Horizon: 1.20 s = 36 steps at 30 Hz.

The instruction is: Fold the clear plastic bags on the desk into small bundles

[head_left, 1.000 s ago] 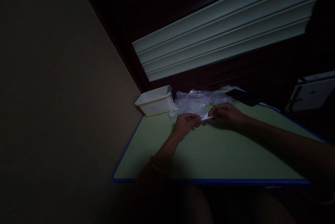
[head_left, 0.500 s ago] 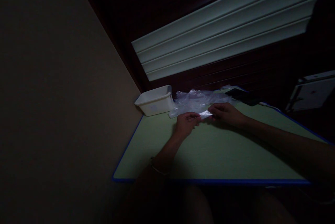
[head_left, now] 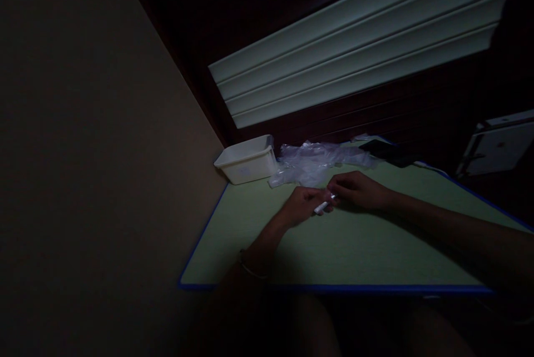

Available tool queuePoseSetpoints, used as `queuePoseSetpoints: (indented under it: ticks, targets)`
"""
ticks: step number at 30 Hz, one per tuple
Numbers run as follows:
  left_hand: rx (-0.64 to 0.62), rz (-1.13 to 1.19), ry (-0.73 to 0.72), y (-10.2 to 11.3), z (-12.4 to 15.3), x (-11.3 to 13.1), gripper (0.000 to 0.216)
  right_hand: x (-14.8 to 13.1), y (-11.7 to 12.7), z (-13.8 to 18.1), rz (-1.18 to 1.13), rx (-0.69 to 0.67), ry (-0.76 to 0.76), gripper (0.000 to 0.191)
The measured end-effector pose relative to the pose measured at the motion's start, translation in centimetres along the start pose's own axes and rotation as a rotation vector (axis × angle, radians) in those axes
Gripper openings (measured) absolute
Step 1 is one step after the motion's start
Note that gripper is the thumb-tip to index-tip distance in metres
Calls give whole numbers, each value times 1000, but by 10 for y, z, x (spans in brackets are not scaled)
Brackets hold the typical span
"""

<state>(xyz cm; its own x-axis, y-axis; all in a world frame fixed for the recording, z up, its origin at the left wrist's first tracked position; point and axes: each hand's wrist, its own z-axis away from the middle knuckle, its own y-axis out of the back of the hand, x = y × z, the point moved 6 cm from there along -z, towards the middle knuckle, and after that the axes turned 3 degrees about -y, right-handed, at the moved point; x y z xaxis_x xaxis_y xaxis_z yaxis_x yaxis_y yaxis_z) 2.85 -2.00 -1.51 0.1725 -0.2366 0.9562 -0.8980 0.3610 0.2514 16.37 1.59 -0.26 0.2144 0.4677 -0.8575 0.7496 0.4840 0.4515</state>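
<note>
Dim room, light poor, much of the edges lost to shadow. Largest first: a plain brownish wall [head_left: 92,151] fills the left side; it meets dark reddish woodwork [head_left: 367,109] behind the table, set with a slanting panel of pale slats [head_left: 354,48]. Table [head_left: 354,251] below: pale green top, faintly grained, blue edging [head_left: 334,289] along the rim, its far side close against the woodwork. At far right, beyond the table, a whitish flat-faced object [head_left: 494,151], too dark to identify. Under the near edge, the person's legs [head_left: 317,323], barely lit. On the table, far left corner: an off-white open-topped tub [head_left: 252,170], its inside mostly hidden by the front wall. Just right of it, a crumpled spread of clear plastic [head_left: 311,158] takes up the back of the table, directly beyond the hands. A black item [head_left: 390,152] lies at the plastic's right end, shape unclear; a pale cord [head_left: 431,168] runs near it. Left hand [head_left: 303,204] curled, fingers pinching a small whitish piece [head_left: 321,208]; right hand [head_left: 354,189] bent in close, fingertips pinched on its upper end. Piece sits between the two hands over the table's middle, partly covered by fingers. Thin bracelet [head_left: 252,273] on the left wrist.
</note>
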Motion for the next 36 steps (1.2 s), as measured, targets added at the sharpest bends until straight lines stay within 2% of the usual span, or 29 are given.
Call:
queuePoseSetpoints:
  ticks: [3,6,9,11,13,19,27,32,36]
  targets:
    - [-54,14,-5,-5,1,1,48,1,2,-2,-18,16,0,37]
    - [-17,4,-7,-3,1,5,47,-2,8,-2,-132,136,8,32]
    - [91,24,-16,5,1,9,49,-7,10,0,-281,204,-15,53]
    - [166,57,-38,11,0,10,49,-12,7,2,-308,167,-7,60]
    - [193,91,-71,14,-2,9,48,-17,1,4,-281,98,35,59]
    - [165,69,-157,12,-4,7,43,-17,-12,6,-189,-93,112,50]
    - [109,101,-111,6,-2,7,46,-17,-6,3,-349,-36,62,52]
    - [77,78,-97,5,0,7,49,-12,4,0,-517,91,77,48]
    - [67,69,-94,5,-1,4,53,-7,1,-1,-526,50,58,53]
